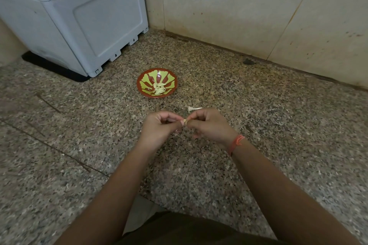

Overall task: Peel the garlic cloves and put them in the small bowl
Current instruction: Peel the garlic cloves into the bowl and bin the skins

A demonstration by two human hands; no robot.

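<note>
A small red bowl (143, 89) with a green pattern sits on the speckled stone floor, with several peeled garlic cloves (159, 88) in its middle. In front of it, my left hand (159, 127) and my right hand (209, 125) meet above the floor. Both pinch a single garlic clove (185, 121) between their fingertips; only its tip shows. An orange thread is tied round my right wrist. A white garlic stem or peel piece (194, 108) lies on the floor just beyond my right hand.
A grey plastic appliance (79, 20) on a black mat stands at the back left. Beige walls (239, 10) close the corner behind the bowl. A dark spot (248, 62) lies by the wall's base. My knee shows at the bottom.
</note>
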